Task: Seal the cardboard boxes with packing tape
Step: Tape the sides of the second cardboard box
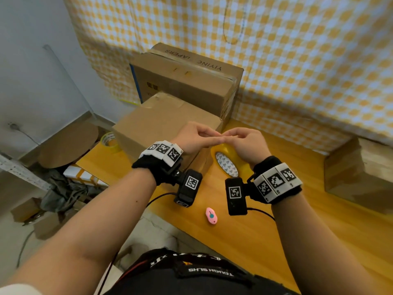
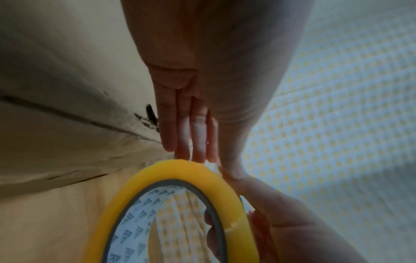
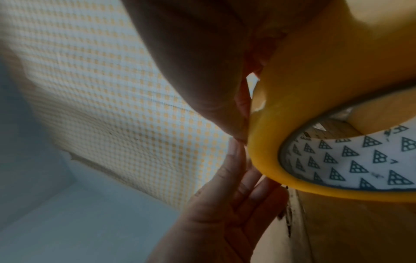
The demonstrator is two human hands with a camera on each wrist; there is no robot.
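A yellow packing tape roll (image 1: 217,151) (image 2: 180,170) (image 3: 292,89) with a white patterned core is held on edge above the wooden table (image 1: 297,231). My right hand (image 1: 244,141) grips it, with fingers curled through the core (image 2: 209,233). My left hand (image 1: 195,137) meets it from the left; its straight fingers (image 2: 193,142) touch the roll's rim and the thumb lies against the outer face. Just behind stands a small closed cardboard box (image 1: 161,122) (image 2: 67,124), and behind that a larger printed cardboard box (image 1: 187,81).
A pink box cutter (image 1: 211,215) lies on the table near me. A second tape roll (image 1: 109,140) sits left of the small box. Another cardboard box (image 1: 357,173) stands at the right. Checkered cloth (image 1: 297,60) hangs behind. Clutter lies on the floor at left.
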